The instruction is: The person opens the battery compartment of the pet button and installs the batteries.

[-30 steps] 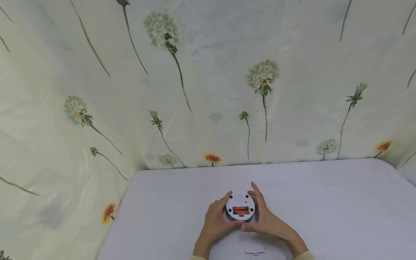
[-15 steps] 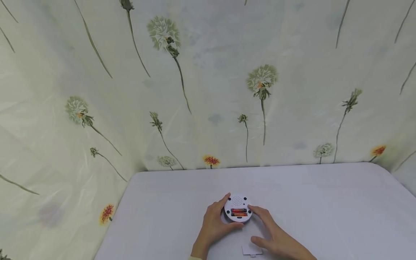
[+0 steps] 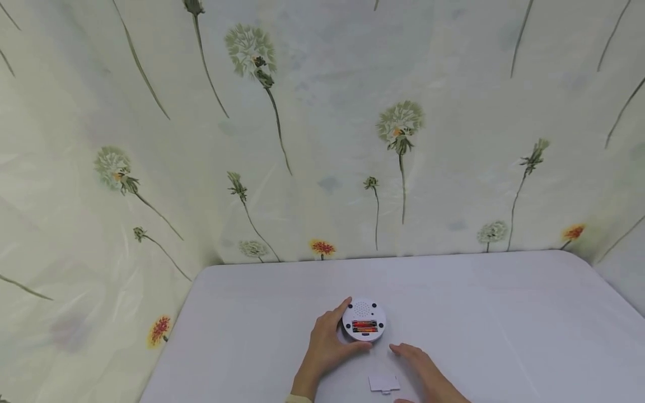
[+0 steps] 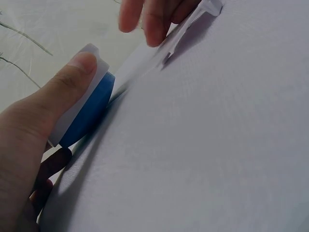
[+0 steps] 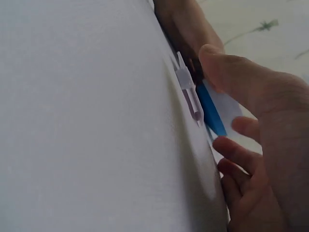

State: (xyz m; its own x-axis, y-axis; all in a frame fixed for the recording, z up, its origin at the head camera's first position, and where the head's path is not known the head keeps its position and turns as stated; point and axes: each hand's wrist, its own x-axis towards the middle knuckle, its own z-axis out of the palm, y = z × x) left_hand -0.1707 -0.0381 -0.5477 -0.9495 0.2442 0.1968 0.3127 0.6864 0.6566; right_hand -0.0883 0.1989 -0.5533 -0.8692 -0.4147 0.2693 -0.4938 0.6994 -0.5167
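Note:
A round white device (image 3: 363, 309) with a speaker grille and dark feet lies with its underside up; its blue side (image 4: 94, 108) shows in the left wrist view. Red and black batteries (image 3: 365, 327) sit in its uncovered compartment. My left hand (image 3: 325, 344) grips the device at its left edge, thumb at the near rim. Nearer to me lies a small white battery cover (image 3: 384, 383) with a tab. Beside it, to the right, my right hand (image 3: 425, 369) hovers with loosely extended fingers and holds nothing; the bottom of the head view cuts it off.
A white-covered table (image 3: 504, 319) carries the device and the cover. Behind it and at the left hangs a pale curtain (image 3: 322, 140) printed with dandelions, reaching the table's far edge.
My right hand has let go of the device's right side and drawn back towards me, beside the battery cover. My left hand keeps its grip on the device.

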